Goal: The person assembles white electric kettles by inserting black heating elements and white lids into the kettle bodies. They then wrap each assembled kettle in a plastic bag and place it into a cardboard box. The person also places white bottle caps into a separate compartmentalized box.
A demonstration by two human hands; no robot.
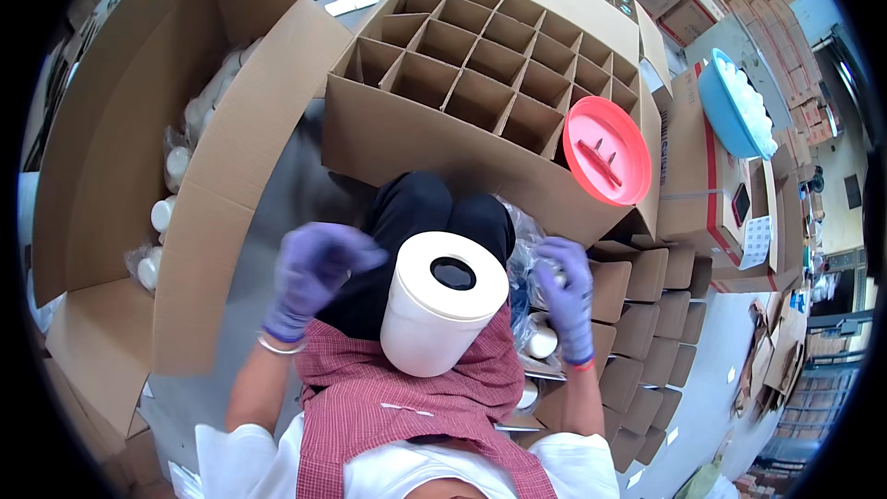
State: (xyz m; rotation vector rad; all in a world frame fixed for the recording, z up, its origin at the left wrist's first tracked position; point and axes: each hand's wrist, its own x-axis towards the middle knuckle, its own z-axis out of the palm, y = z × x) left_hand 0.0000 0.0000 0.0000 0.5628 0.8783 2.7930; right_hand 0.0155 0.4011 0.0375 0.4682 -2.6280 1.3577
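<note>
A white cylindrical canister [430, 337] rests on my lap, slightly tilted, with a round black disc [454, 273] in the middle of its white lid. Left of the canister and apart from it, my left hand [319, 273] in a purple glove is blurred by motion, its fingers toward the canister. My right hand [565, 291], also gloved, is to the right of the canister with fingers curled. Something small and shiny shows at its fingers, too unclear to name. Clear plastic wrap [522, 236] and a white-capped container [540, 342] lie beside that hand.
Ahead stands a divided carton [407, 125], a red round tray [614, 180] with small red tools on its corner. An open carton [199, 305] with bagged white containers is at left. More cardboard dividers [637, 310] are at right, and a blue basin [725, 120] of white pieces farther back.
</note>
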